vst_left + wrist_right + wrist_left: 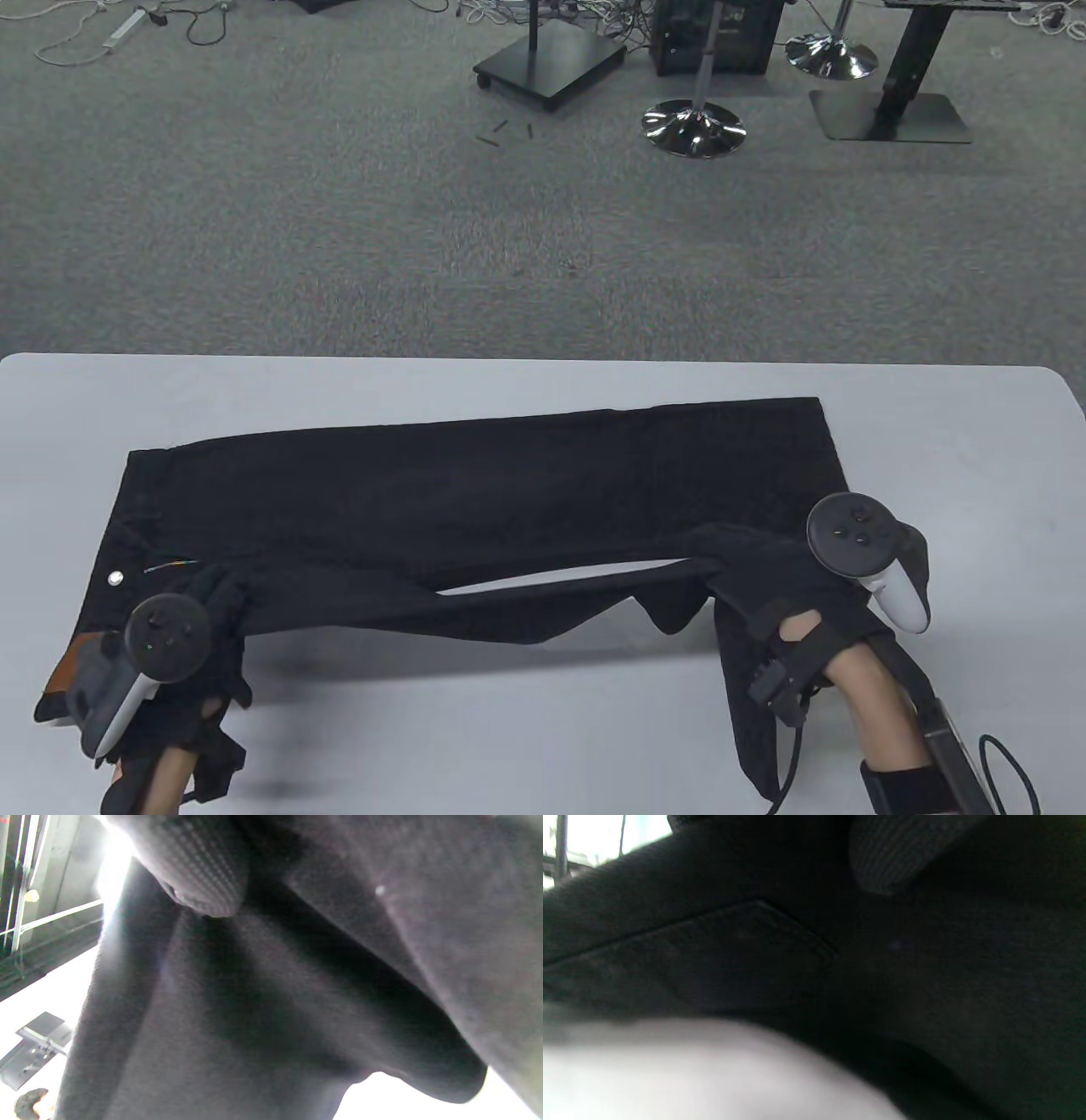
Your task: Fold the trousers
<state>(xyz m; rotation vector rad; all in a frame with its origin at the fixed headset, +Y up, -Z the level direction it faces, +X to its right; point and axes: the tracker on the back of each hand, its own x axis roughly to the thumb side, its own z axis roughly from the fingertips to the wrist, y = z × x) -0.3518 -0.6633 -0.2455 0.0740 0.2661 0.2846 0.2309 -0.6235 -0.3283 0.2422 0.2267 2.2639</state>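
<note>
Black trousers (475, 492) lie across the grey table (543, 722), waistband at the left, leg ends at the right. The far leg lies flat. The near leg (526, 607) is lifted off the table between my hands, with a slit of table showing under it. My left hand (199, 611) grips the near waist edge by the button. My right hand (764, 577) grips the near leg close to its end, which hangs down in front. Both wrist views show black cloth (925, 984) (275, 1005) against a gloved fingertip (882, 861) (203, 870).
The table's far edge (543, 361) borders grey carpet. Chair bases (694, 127), a stand base (551, 59) and cables stand on the floor beyond. Bare table lies in front between my arms and to the right of the trousers.
</note>
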